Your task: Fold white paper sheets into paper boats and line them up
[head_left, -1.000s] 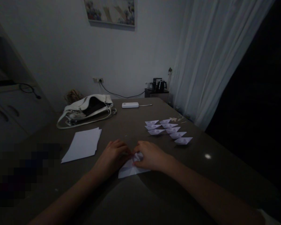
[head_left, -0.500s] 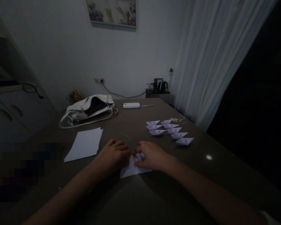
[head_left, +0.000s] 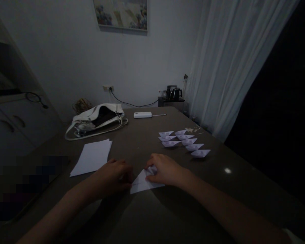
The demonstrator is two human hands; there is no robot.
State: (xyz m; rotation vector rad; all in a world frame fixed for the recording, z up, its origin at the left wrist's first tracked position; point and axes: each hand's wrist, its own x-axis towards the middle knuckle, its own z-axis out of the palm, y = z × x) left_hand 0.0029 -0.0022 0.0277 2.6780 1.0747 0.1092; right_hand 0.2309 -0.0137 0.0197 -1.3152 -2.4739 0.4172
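A white sheet of folded paper (head_left: 139,187) with a slanted left edge lies on the table in front of me. My right hand (head_left: 162,170) grips its upper right part, thumb in front and fingers behind, and covers that side. At the paper's left corner is my left hand (head_left: 118,176), its fingers curled and the thumb and fingertips closed at the edge. Several folded paper boats (head_left: 200,153) stand in two rows beyond my right hand. To the left, just past my left wrist, lies a stack of white paper sheets (head_left: 94,155).
A white handbag (head_left: 112,110) with its strap lies at the back left of the dark table (head_left: 144,135). Near the far edge is a white power bank (head_left: 142,115) with a short cable. Small pale scraps (head_left: 192,130) lie behind the boats. A curtain (head_left: 216,67) hangs at right.
My left hand has moved left and down from the paper's upper edge to its left corner, uncovering more of the slanted edge. My right hand has stayed in place on the paper.
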